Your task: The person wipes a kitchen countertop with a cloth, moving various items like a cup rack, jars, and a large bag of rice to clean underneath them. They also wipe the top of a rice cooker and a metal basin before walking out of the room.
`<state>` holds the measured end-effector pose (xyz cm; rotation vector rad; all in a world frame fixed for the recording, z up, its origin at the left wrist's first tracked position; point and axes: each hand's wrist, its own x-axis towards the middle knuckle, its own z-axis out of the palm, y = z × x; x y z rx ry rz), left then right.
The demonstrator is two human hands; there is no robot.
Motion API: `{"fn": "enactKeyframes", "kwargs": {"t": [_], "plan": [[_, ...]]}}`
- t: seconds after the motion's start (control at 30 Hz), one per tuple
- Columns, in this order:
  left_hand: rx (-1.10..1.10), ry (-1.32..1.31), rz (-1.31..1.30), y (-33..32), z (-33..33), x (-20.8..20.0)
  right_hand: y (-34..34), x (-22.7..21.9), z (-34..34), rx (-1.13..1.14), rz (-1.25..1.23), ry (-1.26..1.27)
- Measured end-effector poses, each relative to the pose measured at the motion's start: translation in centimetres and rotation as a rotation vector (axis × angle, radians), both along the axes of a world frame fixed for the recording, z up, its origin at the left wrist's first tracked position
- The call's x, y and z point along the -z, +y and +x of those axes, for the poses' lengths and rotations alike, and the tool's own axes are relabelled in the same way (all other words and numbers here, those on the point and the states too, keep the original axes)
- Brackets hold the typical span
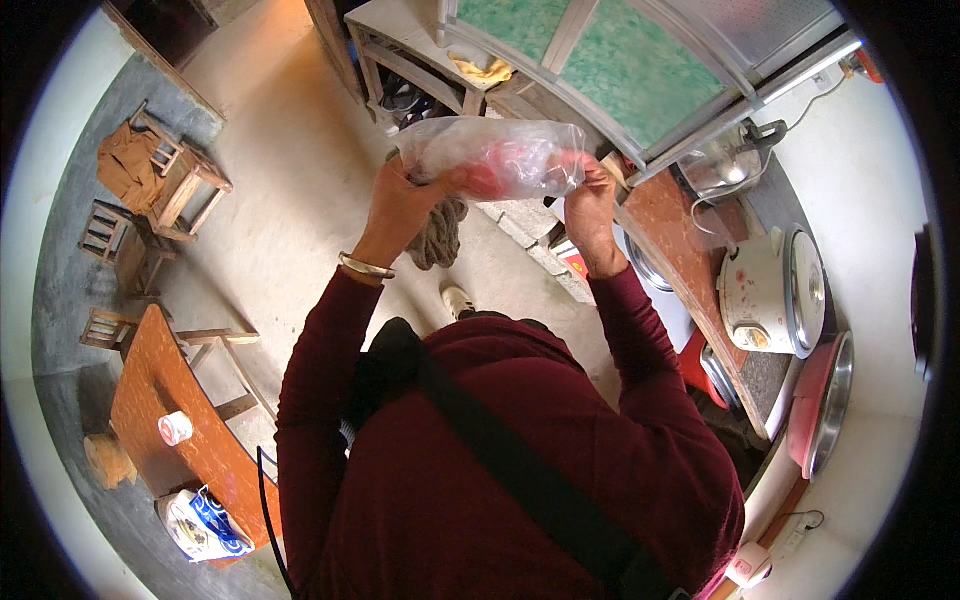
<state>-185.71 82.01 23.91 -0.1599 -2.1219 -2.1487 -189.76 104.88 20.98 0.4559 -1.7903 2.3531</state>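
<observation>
A clear plastic bag (470,150) with something red and pink inside is stretched between my two hands, out in front of me. My left hand (405,205) grips its left end, the thumb lying along the lower edge; a pale bangle circles that wrist. At the other end, my right hand (592,205) pinches the bag's right edge with the fingers. What the red contents are I cannot make out through the shiny plastic. Just below the bag hangs or lies a coil of brown rope-like material (438,235), partly hidden by my left hand.
To the right, a counter holds a white rice cooker (765,290) and an electric kettle (722,165). A red basin (815,405) leans on the wall. On the left stand a brown table (190,395) and wooden chairs (180,185). A glass-fronted cabinet (640,70) rises ahead.
</observation>
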Motion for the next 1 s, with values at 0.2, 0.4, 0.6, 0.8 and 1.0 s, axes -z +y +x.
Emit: {"fn": "enactKeyframes", "kwargs": {"t": [0.2,0.4,0.6,0.8,1.0], "plan": [[0.055,-0.049,0.160,0.0,-0.2,0.7,-0.5,-1.6,0.7,0.012,-0.209,-0.089],[0.063,-0.113,0.313,0.7,-0.3,0.9,0.7,-0.3,0.4,-0.055,-0.307,-0.058],[0.056,-0.125,0.349,1.4,-0.2,0.5,-0.2,-1.4,0.7,0.111,-0.357,-0.090],[0.054,-0.023,0.142,1.0,-0.4,0.7,0.7,-1.5,0.9,0.048,-0.290,-0.077],[0.074,0.033,0.032,1.5,-0.2,0.3,0.7,-1.5,1.4,-0.068,-0.214,-0.028]]}}
